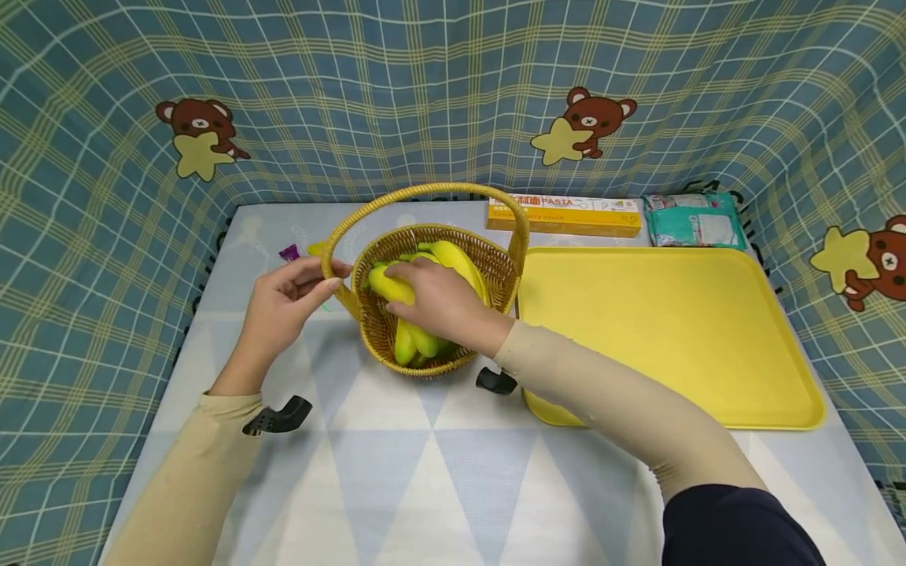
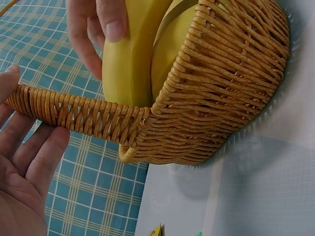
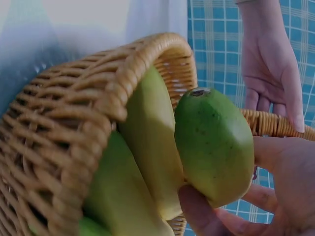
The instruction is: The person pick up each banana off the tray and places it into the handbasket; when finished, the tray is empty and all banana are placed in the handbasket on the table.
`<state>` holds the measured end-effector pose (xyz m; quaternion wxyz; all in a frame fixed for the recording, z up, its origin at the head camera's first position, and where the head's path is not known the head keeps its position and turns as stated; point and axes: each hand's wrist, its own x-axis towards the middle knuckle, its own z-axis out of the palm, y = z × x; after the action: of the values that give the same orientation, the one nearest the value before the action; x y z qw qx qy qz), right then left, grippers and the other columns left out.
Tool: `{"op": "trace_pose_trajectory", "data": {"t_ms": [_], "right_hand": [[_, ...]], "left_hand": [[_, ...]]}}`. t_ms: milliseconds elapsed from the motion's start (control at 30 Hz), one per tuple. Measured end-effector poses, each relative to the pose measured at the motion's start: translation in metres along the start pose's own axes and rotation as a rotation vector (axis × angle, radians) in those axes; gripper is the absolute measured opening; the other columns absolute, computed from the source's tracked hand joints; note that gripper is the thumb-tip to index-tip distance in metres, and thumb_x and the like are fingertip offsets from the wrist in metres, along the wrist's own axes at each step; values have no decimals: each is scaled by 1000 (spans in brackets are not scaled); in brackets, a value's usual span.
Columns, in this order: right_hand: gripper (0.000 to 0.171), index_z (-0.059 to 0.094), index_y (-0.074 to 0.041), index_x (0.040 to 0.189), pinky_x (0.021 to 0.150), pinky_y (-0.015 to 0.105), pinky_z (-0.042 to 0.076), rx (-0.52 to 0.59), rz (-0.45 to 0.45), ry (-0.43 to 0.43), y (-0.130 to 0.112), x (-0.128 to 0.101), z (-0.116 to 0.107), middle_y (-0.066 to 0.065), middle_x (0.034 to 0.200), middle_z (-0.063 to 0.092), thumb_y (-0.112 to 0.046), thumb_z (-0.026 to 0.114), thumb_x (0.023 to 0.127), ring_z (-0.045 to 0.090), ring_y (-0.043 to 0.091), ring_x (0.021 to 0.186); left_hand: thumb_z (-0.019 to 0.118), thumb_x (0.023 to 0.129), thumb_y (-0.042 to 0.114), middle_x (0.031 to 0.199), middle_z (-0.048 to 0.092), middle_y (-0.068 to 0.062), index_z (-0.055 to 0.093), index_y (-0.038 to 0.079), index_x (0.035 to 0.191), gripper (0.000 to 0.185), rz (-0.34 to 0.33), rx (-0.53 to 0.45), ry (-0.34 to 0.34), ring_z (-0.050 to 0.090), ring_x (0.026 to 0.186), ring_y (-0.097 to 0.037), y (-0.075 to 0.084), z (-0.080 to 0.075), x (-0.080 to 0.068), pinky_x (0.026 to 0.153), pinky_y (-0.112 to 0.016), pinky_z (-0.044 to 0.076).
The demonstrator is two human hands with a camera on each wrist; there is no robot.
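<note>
Landmark: basket (image 1: 432,299), mid-table. Far left of it, small purple and yellow scraps (image 1: 290,252) on the cloth, too small to identify. Left hand (image 1: 283,303) sits at the basket's left side, on the handle (image 1: 340,236) where it joins the rim; fingers look mostly straight, palm cupped under the handle in the wrist view, steadying rather than clamping. Inside the basket: bananas (image 1: 425,275), yellow-green. Right hand (image 1: 442,303) reaches in from the right, fingers curled round one banana, its green tip clear of the rim in the right wrist view. Right of the basket, touching or just beside it: yellow tray (image 1: 672,338), nothing on it. Behind the tray: pasta box (image 1: 562,214), then a teal packet (image 1: 694,220). My read: grasp stage of pulling a banana out. Next move needs a straight lift that clears rim and handle arch, left hand holding the basket down.
</note>
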<state>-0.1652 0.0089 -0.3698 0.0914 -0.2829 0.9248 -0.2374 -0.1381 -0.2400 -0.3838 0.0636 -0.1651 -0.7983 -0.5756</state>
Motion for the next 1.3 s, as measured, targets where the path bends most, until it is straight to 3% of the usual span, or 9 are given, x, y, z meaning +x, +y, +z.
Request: {"op": "trace_pose_trajectory", "data": {"t_ms": [233,467,633,1000,1300], "right_hand": [[62,50,-20,152,102,37,50,24,-46,-78,0,-3,9,9,146,51,-47,67,98,56,21,127],[60,52,-20,150,102,32,48,109,-149,-155,8,-10,6,5,148,52,-39,70,97,53,17,128],[61,49,-19,152,106,34,46,107,-168,-243,8,-11,6,6,153,48,-36,69,97,50,19,134],[68,48,-22,153,112,35,43,30,-122,-180,7,-3,22,5,149,52,-47,71,95,49,20,135],[73,42,-23,156,114,36,40,35,-121,-245,6,-6,18,5,155,45,-43,74,94,43,20,141]], "left_hand": [[65,99,2,116,73,-12,69,-4,120,21,22,-22,-3,69,107,-16,0,1,0,89,-21,56],[65,99,3,116,73,-11,70,-3,119,21,18,-22,-2,69,108,-20,0,1,0,90,-22,57],[65,100,3,116,73,-10,69,-4,119,21,20,-22,-2,69,108,-17,0,1,0,90,-21,56],[64,100,4,115,74,-9,69,-3,119,21,17,-15,1,69,107,-15,0,1,0,90,-21,56],[65,100,3,115,74,-8,69,-3,120,22,26,-17,5,69,107,-15,0,1,-1,89,-21,57]]}}
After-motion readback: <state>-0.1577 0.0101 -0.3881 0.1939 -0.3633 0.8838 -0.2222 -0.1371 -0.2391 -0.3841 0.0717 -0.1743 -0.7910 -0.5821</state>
